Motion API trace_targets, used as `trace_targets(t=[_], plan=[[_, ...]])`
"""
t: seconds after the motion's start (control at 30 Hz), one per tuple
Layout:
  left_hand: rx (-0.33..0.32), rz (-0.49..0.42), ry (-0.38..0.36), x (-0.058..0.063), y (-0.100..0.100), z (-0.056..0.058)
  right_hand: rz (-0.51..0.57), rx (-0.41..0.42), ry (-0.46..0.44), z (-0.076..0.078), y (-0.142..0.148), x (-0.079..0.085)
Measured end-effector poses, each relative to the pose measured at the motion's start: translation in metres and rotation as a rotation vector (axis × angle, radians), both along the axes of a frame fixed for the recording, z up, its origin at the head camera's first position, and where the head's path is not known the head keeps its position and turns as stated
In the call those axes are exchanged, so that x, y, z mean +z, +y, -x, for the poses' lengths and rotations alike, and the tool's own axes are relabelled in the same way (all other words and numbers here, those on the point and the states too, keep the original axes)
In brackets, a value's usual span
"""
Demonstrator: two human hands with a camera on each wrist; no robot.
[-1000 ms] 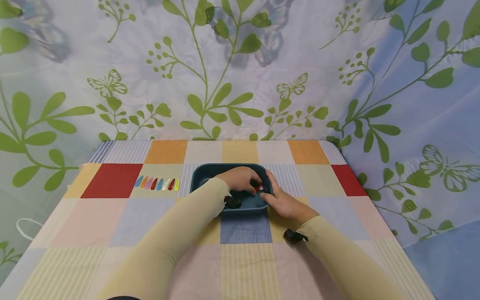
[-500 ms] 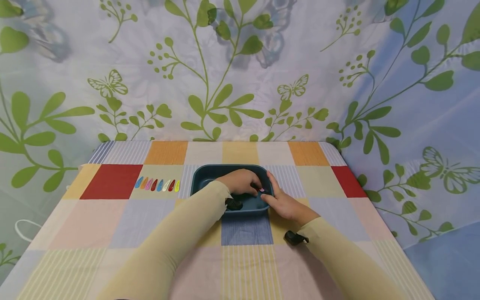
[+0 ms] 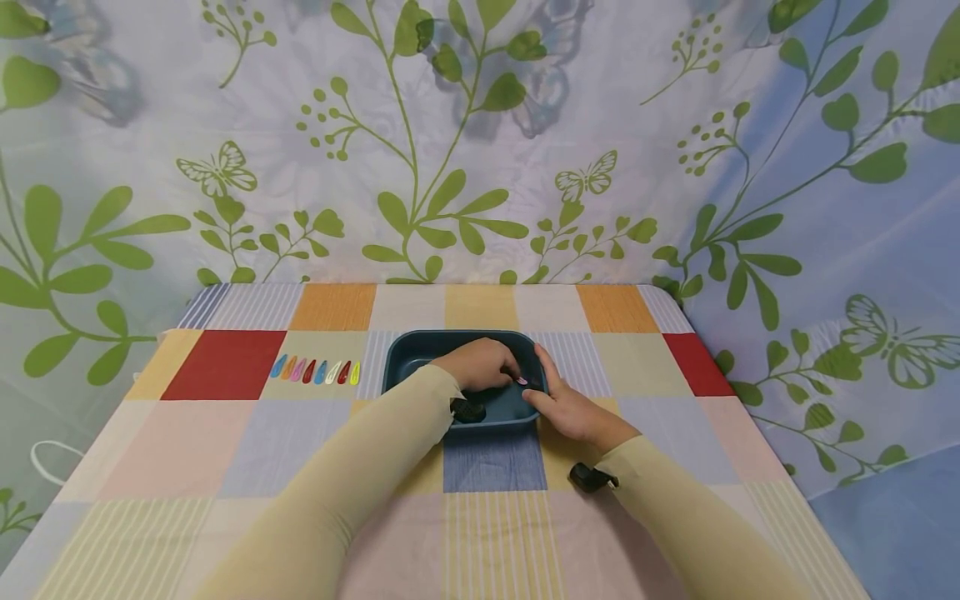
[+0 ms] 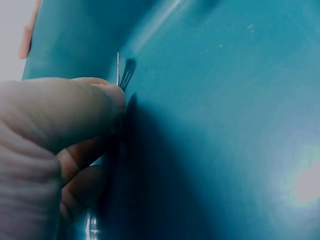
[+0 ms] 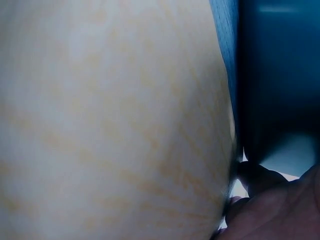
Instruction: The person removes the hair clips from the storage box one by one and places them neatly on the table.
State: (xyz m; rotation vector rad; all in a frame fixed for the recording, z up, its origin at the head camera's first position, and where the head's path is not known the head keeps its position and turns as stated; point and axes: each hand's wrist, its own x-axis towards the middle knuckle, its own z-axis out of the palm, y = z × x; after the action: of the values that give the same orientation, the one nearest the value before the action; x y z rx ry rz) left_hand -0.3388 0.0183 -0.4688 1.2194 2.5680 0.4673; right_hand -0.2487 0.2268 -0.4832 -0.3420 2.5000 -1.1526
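In the head view my left hand (image 3: 480,364) reaches into the dark blue tray (image 3: 411,332). Its thumb and fingertips pinch a small pink snap hair clip (image 3: 522,381) near the tray's right end. Seen edge-on, the hair clip (image 4: 118,70) stands up as a thin sliver from between thumb and finger in the left wrist view, with its shadow on the tray floor beside it. My right hand (image 3: 570,406) holds the tray's right end, thumb at the near rim and fingers along the outer side. The right wrist view shows part of this hand (image 5: 280,210) against the tray wall.
Left of the tray, several snap hair clips (image 3: 315,372) in blue, orange, pink, red, white and yellow lie in a row on the patchwork tablecloth (image 3: 322,442). A leaf-printed curtain (image 3: 465,167) hangs behind the table. A white cord loop (image 3: 48,462) shows at the left edge.
My left fingertips have shifted slightly within the tray. The red and dark bits seen at them a second ago no longer show; the pink hair clip does. My right hand stays on the tray.
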Motion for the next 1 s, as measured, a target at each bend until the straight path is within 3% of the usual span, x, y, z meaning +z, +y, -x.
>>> trace_targets(t=[0.43,0.7,1.0], plan=[[-0.002,-0.010,0.045,-0.0032,-0.0010,0.0011,0.007,0.008,0.004,-0.0005,-0.0003,0.0007],[-0.001,-0.015,0.110,-0.0044,-0.0032,0.0007,0.009,0.018,0.007,-0.0011,-0.0004,0.0017],[-0.015,0.021,0.106,-0.0054,-0.0014,0.0003,0.008,0.016,0.008,-0.0007,0.0000,0.0006]])
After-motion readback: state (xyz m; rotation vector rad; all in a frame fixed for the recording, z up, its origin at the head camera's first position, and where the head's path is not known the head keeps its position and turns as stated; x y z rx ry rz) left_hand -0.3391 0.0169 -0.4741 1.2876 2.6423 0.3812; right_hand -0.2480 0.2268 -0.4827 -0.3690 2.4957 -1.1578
